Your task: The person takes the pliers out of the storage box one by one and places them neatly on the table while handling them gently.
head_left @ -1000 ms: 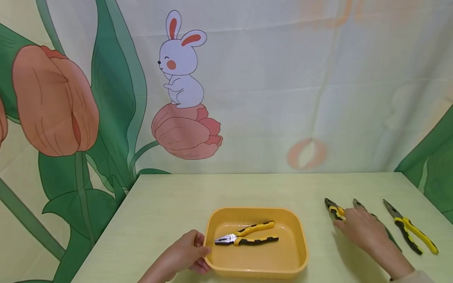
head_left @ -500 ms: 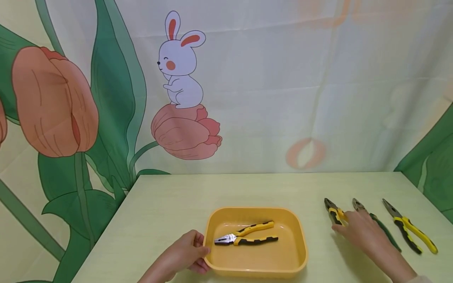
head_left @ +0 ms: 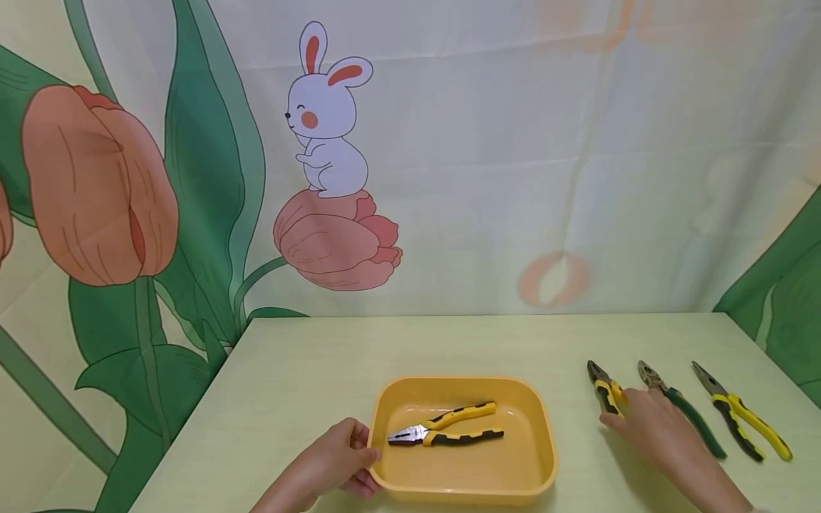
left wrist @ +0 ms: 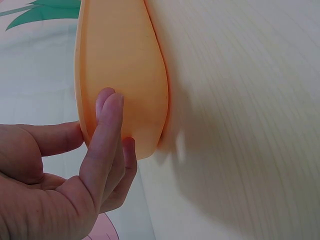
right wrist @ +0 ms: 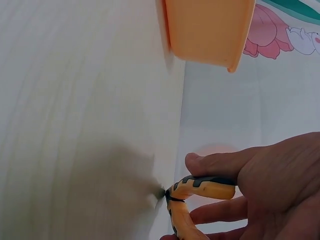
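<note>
Yellow-and-black pliers [head_left: 605, 396] lie on the worktop, to the right of the yellow tray [head_left: 474, 492], nose pointing away from the person and handles spread apart. The right hand [head_left: 654, 429] is partly closed on them, thumb along one handle and fingers curled at the other; how firm that hold is, I cannot tell. Squeezing unevenly could make the handles swing together, nipping a finger or letting the heavy nose drop out of line. Green-handled pliers [head_left: 690, 413] lie just beside that hand, so a sideways drift of the wrist could nudge them; the long-nosed pliers [head_left: 731, 407] farther right look less exposed. The left hand [head_left: 340, 454] pinches the tray's near-left edge, thumb at the rim and fingers against the outer wall. Bearing down there might tilt the tray and slide the open pliers [head_left: 426, 432] inside it. Anything carried across too low could catch the rim or knock against that pair.
</note>
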Action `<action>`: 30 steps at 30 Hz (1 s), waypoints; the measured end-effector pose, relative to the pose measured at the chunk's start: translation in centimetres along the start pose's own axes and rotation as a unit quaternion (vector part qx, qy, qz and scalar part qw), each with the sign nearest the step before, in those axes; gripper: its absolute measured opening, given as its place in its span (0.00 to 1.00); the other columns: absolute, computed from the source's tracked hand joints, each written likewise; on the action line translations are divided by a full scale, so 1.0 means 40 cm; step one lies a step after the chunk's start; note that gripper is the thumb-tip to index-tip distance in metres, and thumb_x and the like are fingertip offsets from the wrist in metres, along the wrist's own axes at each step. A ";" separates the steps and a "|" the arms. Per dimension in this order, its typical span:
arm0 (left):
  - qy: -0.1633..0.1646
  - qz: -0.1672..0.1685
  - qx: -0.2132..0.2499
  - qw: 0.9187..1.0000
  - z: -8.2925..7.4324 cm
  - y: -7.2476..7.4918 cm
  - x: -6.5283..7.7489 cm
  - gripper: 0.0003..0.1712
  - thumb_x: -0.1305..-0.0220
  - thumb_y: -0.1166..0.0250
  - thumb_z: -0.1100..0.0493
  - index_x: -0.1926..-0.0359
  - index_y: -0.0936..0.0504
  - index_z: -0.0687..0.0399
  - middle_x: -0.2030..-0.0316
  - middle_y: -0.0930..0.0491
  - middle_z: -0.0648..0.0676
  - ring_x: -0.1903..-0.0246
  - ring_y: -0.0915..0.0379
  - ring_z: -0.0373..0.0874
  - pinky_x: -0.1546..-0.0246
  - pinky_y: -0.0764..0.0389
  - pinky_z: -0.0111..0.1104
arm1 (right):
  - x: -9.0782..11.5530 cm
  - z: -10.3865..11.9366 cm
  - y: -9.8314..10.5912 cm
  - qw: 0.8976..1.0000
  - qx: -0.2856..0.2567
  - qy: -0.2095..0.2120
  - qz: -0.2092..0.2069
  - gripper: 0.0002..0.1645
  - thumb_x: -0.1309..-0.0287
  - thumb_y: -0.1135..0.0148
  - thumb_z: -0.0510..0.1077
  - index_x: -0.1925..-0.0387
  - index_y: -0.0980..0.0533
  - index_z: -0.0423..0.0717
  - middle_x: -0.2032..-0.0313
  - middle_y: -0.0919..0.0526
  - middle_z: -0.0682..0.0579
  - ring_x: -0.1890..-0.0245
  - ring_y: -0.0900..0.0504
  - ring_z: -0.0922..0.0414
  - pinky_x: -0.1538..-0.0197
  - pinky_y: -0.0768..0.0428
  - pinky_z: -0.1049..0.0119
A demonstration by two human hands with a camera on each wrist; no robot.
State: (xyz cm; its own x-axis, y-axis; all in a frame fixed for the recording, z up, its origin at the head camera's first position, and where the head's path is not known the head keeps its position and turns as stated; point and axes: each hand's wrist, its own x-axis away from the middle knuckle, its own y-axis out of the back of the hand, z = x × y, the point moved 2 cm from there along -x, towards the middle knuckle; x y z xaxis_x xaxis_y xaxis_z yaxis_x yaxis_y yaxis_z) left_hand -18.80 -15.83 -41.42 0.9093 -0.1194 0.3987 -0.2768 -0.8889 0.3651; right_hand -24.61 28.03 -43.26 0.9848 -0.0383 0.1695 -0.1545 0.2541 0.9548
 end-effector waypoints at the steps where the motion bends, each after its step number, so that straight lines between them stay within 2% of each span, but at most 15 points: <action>1: 0.000 0.000 0.000 1.000 0.000 0.000 0.000 0.12 0.27 0.38 0.69 0.50 0.31 0.69 0.64 0.23 0.62 0.75 0.17 0.46 0.70 0.11 0.36 | 0.000 -0.002 -0.002 1.000 0.001 -0.002 0.001 0.36 0.35 0.31 0.58 0.53 0.24 0.23 0.65 0.20 0.38 0.63 0.22 0.42 0.57 0.19 0.43; 4: -0.002 0.002 0.003 1.000 0.000 0.000 0.001 0.12 0.27 0.38 0.69 0.50 0.31 0.69 0.64 0.23 0.62 0.75 0.17 0.46 0.70 0.11 0.36 | 0.000 -0.006 -0.007 1.000 0.000 -0.006 0.001 0.39 0.36 0.30 0.58 0.51 0.26 0.22 0.62 0.20 0.33 0.58 0.21 0.38 0.52 0.20 0.39; 15: 0.013 0.006 -0.004 1.000 -0.005 0.003 0.000 0.12 0.27 0.38 0.69 0.50 0.31 0.68 0.65 0.23 0.61 0.75 0.17 0.45 0.70 0.11 0.35 | 0.011 -0.013 -0.024 0.999 -0.026 0.021 -0.037 0.38 0.36 0.30 0.56 0.50 0.27 0.22 0.61 0.21 0.31 0.55 0.24 0.34 0.52 0.20 0.37; 30: 0.006 0.002 -0.001 1.000 -0.003 -0.001 -0.001 0.12 0.27 0.38 0.69 0.49 0.32 0.69 0.64 0.23 0.62 0.75 0.17 0.46 0.70 0.11 0.35 | 0.011 -0.014 -0.037 0.999 -0.025 -0.014 -0.028 0.41 0.36 0.29 0.56 0.45 0.30 0.21 0.58 0.22 0.29 0.55 0.24 0.35 0.52 0.20 0.38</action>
State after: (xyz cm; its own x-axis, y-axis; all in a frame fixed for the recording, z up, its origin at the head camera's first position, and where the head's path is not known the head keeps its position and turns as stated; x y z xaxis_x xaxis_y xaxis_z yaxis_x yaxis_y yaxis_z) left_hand -18.86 -15.73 -41.34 0.9044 -0.1178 0.4100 -0.2813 -0.8874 0.3654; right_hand -23.90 28.17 -44.75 0.9890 -0.0816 0.1230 -0.0934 0.2991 0.9496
